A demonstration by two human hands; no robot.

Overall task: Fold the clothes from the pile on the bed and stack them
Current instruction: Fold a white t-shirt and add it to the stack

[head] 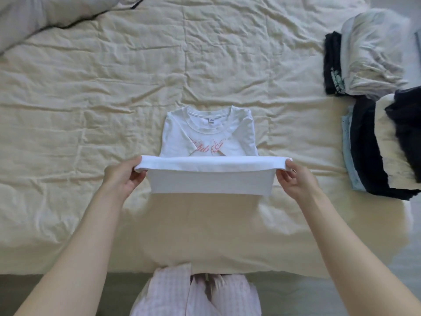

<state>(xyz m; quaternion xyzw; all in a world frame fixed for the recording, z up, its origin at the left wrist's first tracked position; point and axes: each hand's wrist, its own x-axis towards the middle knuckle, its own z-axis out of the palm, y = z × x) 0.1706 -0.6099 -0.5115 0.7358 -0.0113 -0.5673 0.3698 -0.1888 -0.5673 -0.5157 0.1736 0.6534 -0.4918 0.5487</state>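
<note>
Pinching soft white T-shirt (209,133), hem stretched flat between both hands.

I am looking at a white cotton T-shirt (209,133) with pink drawing on its chest, lying on a wrinkly cream bed cover (114,87). My trousers (196,295) are showing pale pink checks. The folded clothes stack (382,144) is showing black, cream and light blue.

This is a bedroom in a home, shown by the wide bed (114,87) under a creased cream quilt, a grey pillow (34,17) at its far left corner, and folded clothes (376,99) stacked along its right side.
</note>
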